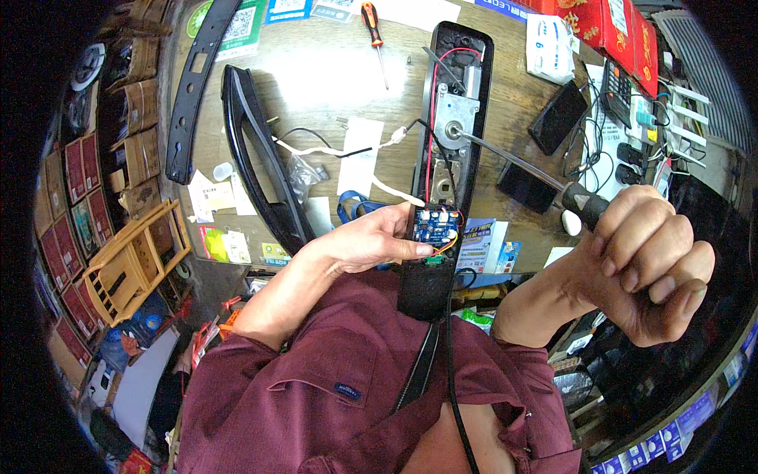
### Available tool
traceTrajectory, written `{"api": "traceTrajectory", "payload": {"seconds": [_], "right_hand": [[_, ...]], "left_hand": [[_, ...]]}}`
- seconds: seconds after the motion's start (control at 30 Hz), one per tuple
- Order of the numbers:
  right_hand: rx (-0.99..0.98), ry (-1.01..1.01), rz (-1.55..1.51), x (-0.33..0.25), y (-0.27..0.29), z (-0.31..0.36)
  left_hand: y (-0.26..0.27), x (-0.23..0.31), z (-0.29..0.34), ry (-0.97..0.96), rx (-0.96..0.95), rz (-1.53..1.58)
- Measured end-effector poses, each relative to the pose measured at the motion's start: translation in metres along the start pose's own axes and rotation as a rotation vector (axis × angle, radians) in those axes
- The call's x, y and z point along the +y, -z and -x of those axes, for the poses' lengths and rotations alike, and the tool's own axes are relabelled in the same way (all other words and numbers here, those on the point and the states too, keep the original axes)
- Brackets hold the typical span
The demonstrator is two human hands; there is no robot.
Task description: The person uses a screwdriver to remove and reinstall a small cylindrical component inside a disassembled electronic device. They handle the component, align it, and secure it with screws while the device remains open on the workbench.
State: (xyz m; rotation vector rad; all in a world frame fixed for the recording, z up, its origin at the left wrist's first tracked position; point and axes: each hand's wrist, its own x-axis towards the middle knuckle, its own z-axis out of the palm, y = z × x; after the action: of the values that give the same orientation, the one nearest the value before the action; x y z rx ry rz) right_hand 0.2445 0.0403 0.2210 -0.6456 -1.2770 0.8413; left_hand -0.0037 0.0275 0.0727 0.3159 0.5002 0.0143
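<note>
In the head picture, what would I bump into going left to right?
Yellow-brown wooden chair, glossy black curved handle, orange-and-black screwdriver, long black open casing, upper flat black rectangular phone, black calculator.

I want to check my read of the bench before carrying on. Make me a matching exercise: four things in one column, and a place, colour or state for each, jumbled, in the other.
Things:
1. Orange-and-black screwdriver
2. Circuit board
3. Long-shafted tool
4. Wooden chair

Places, colours, states:
A. Gripped by the right hand
B. Left of the table
C. Lying on the tabletop, in no hand
D. Blue, beside the left hand

Pairs: 1-C; 2-D; 3-A; 4-B
</note>
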Motion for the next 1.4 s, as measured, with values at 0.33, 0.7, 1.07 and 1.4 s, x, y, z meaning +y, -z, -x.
{"api": "traceTrajectory", "payload": {"seconds": [0.33, 0.7, 1.07, 1.4], "right_hand": [[0.051, 0.024, 0.012, 0.003, -0.009, 0.001], [-0.219, -0.016, -0.185, 0.005, 0.021, -0.015], [0.025, -0.013, 0.009, 0.000, 0.007, -0.002], [0.273, -0.076, -0.019, -0.007, -0.012, 0.009]], "left_hand": [[-0.002, 0.002, 0.003, 0.025, 0.035, -0.029], [0.004, -0.007, 0.001, -0.010, -0.012, 0.002], [0.006, -0.007, 0.002, 0.009, -0.025, -0.008], [0.006, -0.011, -0.001, -0.039, -0.032, -0.043]]}}
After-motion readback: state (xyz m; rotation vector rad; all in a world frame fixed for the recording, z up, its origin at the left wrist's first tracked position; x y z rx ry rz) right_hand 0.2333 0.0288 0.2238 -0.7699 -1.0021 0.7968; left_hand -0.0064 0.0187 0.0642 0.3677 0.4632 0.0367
